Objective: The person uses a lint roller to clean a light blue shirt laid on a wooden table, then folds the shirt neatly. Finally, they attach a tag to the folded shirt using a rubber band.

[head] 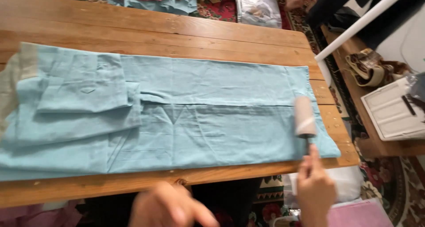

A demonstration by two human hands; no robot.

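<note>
Two hands in my view. Left hand: blurred, below the table edge, fingers loosely spread, holding nothing. Beyond its fingertips: light blue garment, folded flat on the wooden table. Right hand: fingers closed around the handle of a lint roller, whose roll rests on the garment's right end.

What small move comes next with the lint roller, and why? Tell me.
Probably draw the lint roller leftward along the blue garment. The right hand holds its handle at the cloth's right end, so nearly all the fabric lies to its left. The left hand hovers off the table.
</note>
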